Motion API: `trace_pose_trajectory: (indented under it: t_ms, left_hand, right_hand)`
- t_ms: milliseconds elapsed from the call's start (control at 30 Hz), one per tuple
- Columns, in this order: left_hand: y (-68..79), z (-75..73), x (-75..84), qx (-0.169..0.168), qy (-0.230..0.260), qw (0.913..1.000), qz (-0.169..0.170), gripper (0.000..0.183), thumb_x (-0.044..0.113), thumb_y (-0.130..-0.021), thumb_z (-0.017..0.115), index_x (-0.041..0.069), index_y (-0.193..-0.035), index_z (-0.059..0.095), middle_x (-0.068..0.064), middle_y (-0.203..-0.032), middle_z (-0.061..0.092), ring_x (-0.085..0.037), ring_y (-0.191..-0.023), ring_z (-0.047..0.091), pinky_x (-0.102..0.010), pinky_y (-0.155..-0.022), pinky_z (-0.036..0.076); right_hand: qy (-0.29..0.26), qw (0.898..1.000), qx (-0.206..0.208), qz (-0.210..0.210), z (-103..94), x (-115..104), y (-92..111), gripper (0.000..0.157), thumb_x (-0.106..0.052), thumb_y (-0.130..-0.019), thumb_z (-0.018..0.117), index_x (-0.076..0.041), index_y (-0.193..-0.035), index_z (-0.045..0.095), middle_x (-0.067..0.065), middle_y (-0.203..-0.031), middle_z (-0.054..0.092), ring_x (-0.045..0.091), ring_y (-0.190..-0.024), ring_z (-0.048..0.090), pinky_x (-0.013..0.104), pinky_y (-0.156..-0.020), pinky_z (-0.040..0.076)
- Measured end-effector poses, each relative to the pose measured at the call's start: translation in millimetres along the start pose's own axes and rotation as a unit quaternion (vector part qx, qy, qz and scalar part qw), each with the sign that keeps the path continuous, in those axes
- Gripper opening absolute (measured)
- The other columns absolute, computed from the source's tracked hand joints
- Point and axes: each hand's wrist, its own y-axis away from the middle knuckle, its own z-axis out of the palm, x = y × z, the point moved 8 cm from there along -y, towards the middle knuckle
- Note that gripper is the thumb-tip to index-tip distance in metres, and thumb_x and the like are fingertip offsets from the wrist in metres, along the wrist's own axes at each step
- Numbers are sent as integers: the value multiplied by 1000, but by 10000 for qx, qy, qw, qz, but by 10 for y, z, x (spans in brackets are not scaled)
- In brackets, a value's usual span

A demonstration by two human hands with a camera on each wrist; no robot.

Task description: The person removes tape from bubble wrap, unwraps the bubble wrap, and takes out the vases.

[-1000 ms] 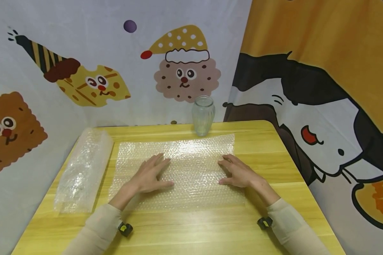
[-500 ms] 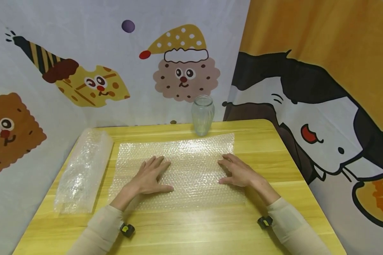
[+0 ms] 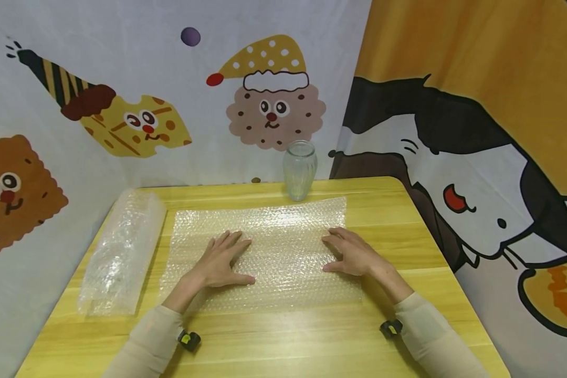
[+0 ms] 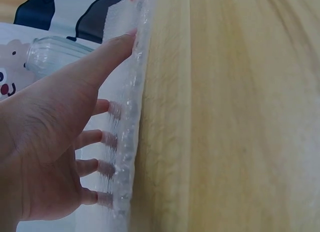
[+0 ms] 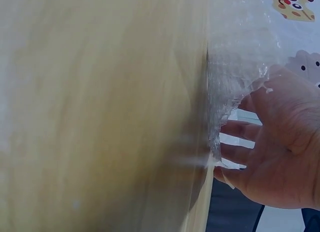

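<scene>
A sheet of clear bubble wrap [image 3: 283, 226] lies flat across the middle of the wooden table. My left hand [image 3: 222, 262] rests on its left half, fingers spread and fairly straight. In the left wrist view, the fingertips and thumb of that left hand [image 4: 65, 112] touch the bubble wrap [image 4: 127, 142]. Toward the sheet's right edge is my right hand [image 3: 354, 254], fingers apart and slightly bent, tips on the plastic. The right wrist view shows this right hand [image 5: 280, 142] against the bubble wrap's rumpled edge [image 5: 230, 87]. Neither hand grips anything.
A clear glass vase [image 3: 300, 170] stands upright behind the sheet, near the table's back edge. At the left, a folded bundle of bubble wrap [image 3: 123, 252] lies along the edge of the table [image 3: 283, 346]. A cartoon-printed cloth [image 3: 160, 63] hangs behind.
Against one second ago, the left hand sits very slightly lower on the sheet. The right hand, the bubble wrap and the vase have stayed in place.
</scene>
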Motion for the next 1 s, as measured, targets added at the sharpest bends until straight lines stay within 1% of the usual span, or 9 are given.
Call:
trace_pose_trajectory:
  t_ms: [233, 333, 433, 500, 667, 733, 833, 1000]
  left_hand:
    - [4, -17, 0, -36, 55, 10000, -48, 112, 82, -71, 74, 25, -160, 39, -12, -173, 24, -45, -160, 17, -76, -126, 11]
    - [3, -10, -4, -52, 93, 9999, -67, 112, 82, -71, 74, 26, -160, 39, -12, -173, 23, -44, -161, 17, -75, -126, 10]
    - [2, -2, -6, -66, 118, 9999, -68, 112, 82, -70, 74, 26, -160, 39, -12, -174, 23, -44, -161, 16, -75, -126, 9]
    - [4, 1, -8, -79, 112, 9999, -73, 112, 83, -70, 74, 27, -161, 38, -11, -174, 22, -44, -161, 16, -75, -127, 9]
    - [3, -2, 4, -67, 160, 9998, -82, 112, 81, -70, 75, 26, -160, 39, -12, -173, 23, -44, -161, 16, -75, -126, 9]
    - [-3, -4, 3, -43, 185, 9998, -83, 112, 81, -70, 76, 25, -160, 40, -13, -173, 23, -46, -160, 17, -76, -126, 10]
    - [-10, -10, 5, 1, 222, 9997, -73, 112, 79, -69, 78, 23, -159, 42, -15, -172, 25, -47, -159, 18, -77, -125, 10]
    - [-21, -2, 16, 22, 256, 9996, -81, 112, 78, -68, 79, 22, -158, 43, -15, -172, 26, -47, -159, 18, -77, -125, 10]
  right_hand:
    - [204, 9996, 27, 179, -4, 42, 8, 87, -62, -82, 79, -21, -153, 51, 14, -166, 39, 37, -155, 35, 77, -124, 17]
    - [146, 9998, 16, 132, -13, 55, 13, 86, -62, -82, 79, -21, -152, 52, 14, -166, 38, 37, -154, 36, 77, -124, 16]
    - [32, 10000, 52, 46, -33, 89, 28, 82, -60, -84, 79, -19, -151, 54, 15, -166, 39, 39, -153, 38, 76, -124, 18]
    - [-39, 9999, 94, -14, -54, 118, 49, 79, -57, -85, 79, -17, -149, 56, 17, -165, 40, 42, -151, 40, 73, -124, 24]
    - [-171, 9994, 256, 151, -128, 261, 161, 72, -53, -88, 78, -16, -146, 58, 20, -164, 41, 46, -147, 43, 68, -121, 35]
    - [-162, 9991, 335, 225, -160, 310, 211, 71, -52, -89, 78, -15, -146, 58, 21, -163, 42, 47, -146, 44, 69, -120, 36]
    - [-74, 9987, 458, 197, -200, 334, 265, 72, -51, -89, 78, -14, -147, 57, 22, -160, 44, 48, -144, 46, 70, -118, 38]
    - [100, 9982, 598, 26, -246, 243, 302, 75, -49, -89, 79, -12, -149, 55, 24, -160, 44, 48, -145, 45, 69, -119, 37]
